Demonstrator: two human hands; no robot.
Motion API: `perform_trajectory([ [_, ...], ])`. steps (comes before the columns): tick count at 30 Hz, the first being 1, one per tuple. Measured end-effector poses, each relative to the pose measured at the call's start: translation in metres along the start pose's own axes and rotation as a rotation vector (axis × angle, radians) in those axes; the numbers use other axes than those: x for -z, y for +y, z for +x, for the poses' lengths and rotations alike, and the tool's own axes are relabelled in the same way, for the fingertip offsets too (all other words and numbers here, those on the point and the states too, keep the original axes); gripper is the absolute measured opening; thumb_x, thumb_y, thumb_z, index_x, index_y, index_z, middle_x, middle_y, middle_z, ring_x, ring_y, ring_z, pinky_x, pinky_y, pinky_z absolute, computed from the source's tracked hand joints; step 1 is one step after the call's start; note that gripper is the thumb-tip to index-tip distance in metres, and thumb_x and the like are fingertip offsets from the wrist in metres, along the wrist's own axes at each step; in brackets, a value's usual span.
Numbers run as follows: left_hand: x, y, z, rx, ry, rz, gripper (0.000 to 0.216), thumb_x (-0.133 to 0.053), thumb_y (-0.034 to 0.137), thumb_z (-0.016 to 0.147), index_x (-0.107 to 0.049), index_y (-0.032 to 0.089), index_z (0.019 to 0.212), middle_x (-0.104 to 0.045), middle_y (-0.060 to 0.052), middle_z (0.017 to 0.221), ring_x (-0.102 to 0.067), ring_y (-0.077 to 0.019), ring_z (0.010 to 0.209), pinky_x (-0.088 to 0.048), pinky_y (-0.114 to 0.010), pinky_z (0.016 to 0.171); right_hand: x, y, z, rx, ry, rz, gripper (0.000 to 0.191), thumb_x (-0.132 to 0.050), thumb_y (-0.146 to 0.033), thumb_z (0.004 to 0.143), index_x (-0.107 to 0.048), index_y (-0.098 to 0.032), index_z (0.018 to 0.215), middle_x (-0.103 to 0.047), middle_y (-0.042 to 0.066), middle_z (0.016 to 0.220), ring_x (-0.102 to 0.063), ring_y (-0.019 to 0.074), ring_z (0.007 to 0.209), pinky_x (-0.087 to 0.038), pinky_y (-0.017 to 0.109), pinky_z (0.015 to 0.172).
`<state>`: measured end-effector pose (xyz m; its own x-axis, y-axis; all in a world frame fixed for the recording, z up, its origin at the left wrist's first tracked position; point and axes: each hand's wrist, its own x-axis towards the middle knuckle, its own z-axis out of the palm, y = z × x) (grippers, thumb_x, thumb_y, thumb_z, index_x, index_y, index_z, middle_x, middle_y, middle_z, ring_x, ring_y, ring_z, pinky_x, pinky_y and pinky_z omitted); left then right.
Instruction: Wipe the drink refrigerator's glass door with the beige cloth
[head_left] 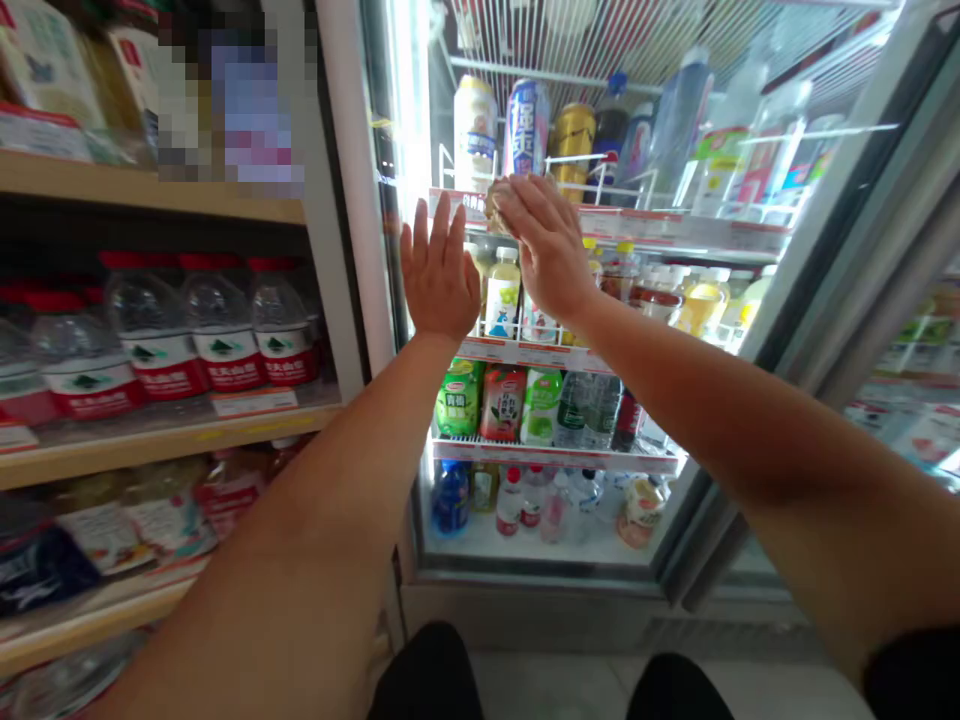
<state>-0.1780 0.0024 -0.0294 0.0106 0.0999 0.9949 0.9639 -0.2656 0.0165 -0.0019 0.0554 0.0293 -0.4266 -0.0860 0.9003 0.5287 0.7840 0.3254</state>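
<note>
My right hand (549,240) is raised in front of the upper part of a lit drinks fridge (555,455). Its fingers press over a crumpled brownish cloth (496,208), which shows at the fingertips and is otherwise mostly covered. To its left, my left hand (441,275) is held up with palm forward and fingers extended, nothing in it. Both hands appear to be at the fridge's glass front, though contact is hard to make out. Behind them stand tall cans (475,125) and a small bottle with a pale label (502,292).
Left of the fridge, a wooden shelf (187,430) carries several red-capped water bottles (221,320). Inside the fridge, lower rows hold green and red drink packs (502,403) and small bottles (510,500). A metal door frame (780,390) runs down the right side.
</note>
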Motion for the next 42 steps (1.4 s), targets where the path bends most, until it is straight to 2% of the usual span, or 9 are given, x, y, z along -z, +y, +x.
perform_trajectory([
  [3,0.000,0.000,0.000,0.019,-0.013,-0.003,0.061,-0.027,0.041,0.103,-0.030,0.027,0.162,-0.021,0.010,0.171,0.002,-0.0142,0.161,-0.002,-0.052,0.135,0.016,0.004,0.021,-0.037,-0.001,-0.030,0.047,-0.034,-0.022,0.107,-0.051,-0.030,0.149,-0.050,-0.003,0.160,-0.033,0.0206,0.155,-0.024,0.044,0.133],
  [8,0.000,0.003,0.000,0.005,0.027,-0.013,0.059,-0.026,0.033,0.104,-0.033,0.027,0.162,-0.026,0.005,0.170,-0.005,-0.0143,0.161,-0.006,-0.052,0.135,0.032,0.010,0.046,-0.212,0.159,-0.086,0.050,-0.033,-0.016,0.105,-0.041,-0.013,0.155,-0.041,0.005,0.166,-0.028,0.0215,0.157,-0.020,0.042,0.133],
  [13,0.006,0.008,-0.002,-0.043,0.003,0.015,0.064,-0.032,0.031,0.103,-0.019,0.030,0.166,-0.017,0.004,0.172,-0.003,-0.0187,0.161,-0.010,-0.051,0.134,0.014,-0.017,0.028,-0.147,0.005,-0.078,0.062,-0.035,-0.005,0.095,-0.039,-0.017,0.156,-0.039,0.000,0.167,-0.021,0.0168,0.160,-0.016,0.035,0.134],
  [19,0.006,0.006,-0.001,-0.251,-0.165,-0.032,0.059,-0.040,0.042,0.102,-0.037,0.029,0.159,-0.038,-0.003,0.166,-0.016,-0.0267,0.160,-0.014,-0.055,0.131,0.021,-0.043,0.019,-0.144,-0.069,0.215,0.082,-0.039,-0.012,0.092,-0.003,-0.017,0.165,-0.030,0.002,0.171,-0.037,0.0123,0.153,-0.042,0.023,0.119],
  [21,0.007,0.006,-0.001,-0.255,-0.174,-0.034,0.059,-0.043,0.045,0.101,-0.040,0.030,0.157,-0.041,-0.003,0.164,-0.021,-0.0279,0.159,-0.017,-0.055,0.131,0.030,-0.037,0.014,-0.109,-0.118,0.213,0.085,-0.043,-0.014,0.091,-0.003,-0.021,0.166,-0.030,0.000,0.171,-0.038,0.0141,0.153,-0.043,0.026,0.120],
  [26,0.008,0.007,-0.001,-0.234,-0.179,-0.015,0.061,-0.048,0.047,0.097,-0.044,0.030,0.155,-0.047,-0.004,0.160,-0.032,-0.0298,0.155,-0.021,-0.051,0.130,0.062,0.012,-0.021,-0.020,-0.101,-0.004,0.075,-0.049,-0.019,0.093,-0.025,-0.022,0.164,-0.032,0.002,0.170,-0.022,0.0218,0.160,-0.023,0.043,0.133],
  [32,0.009,0.004,-0.003,-0.236,-0.188,-0.012,0.064,-0.043,0.047,0.097,-0.042,0.024,0.156,-0.045,-0.008,0.160,-0.031,-0.0319,0.154,-0.021,-0.052,0.129,0.098,0.074,-0.085,-0.237,0.003,-0.261,0.062,-0.039,-0.038,0.104,-0.030,-0.022,0.163,-0.030,0.010,0.170,-0.021,0.0323,0.160,-0.014,0.063,0.129],
  [38,0.003,0.030,0.022,-0.146,-0.061,0.024,0.045,-0.031,0.054,0.103,-0.057,0.028,0.130,-0.059,-0.010,0.137,-0.046,-0.0270,0.139,-0.032,-0.054,0.123,0.097,0.076,-0.111,-0.252,0.013,-0.224,0.061,-0.035,-0.040,0.105,-0.025,-0.031,0.164,-0.030,0.005,0.171,-0.017,0.0295,0.161,-0.015,0.063,0.129],
  [42,-0.021,0.051,0.042,-0.021,0.022,0.066,0.028,-0.039,0.044,0.104,-0.056,0.025,0.116,-0.052,-0.009,0.148,-0.032,-0.0223,0.149,-0.025,-0.052,0.125,0.096,0.073,-0.110,-0.251,0.024,-0.215,0.060,-0.032,-0.040,0.106,-0.025,-0.033,0.164,-0.033,0.004,0.170,-0.019,0.0294,0.160,-0.015,0.062,0.129],
])
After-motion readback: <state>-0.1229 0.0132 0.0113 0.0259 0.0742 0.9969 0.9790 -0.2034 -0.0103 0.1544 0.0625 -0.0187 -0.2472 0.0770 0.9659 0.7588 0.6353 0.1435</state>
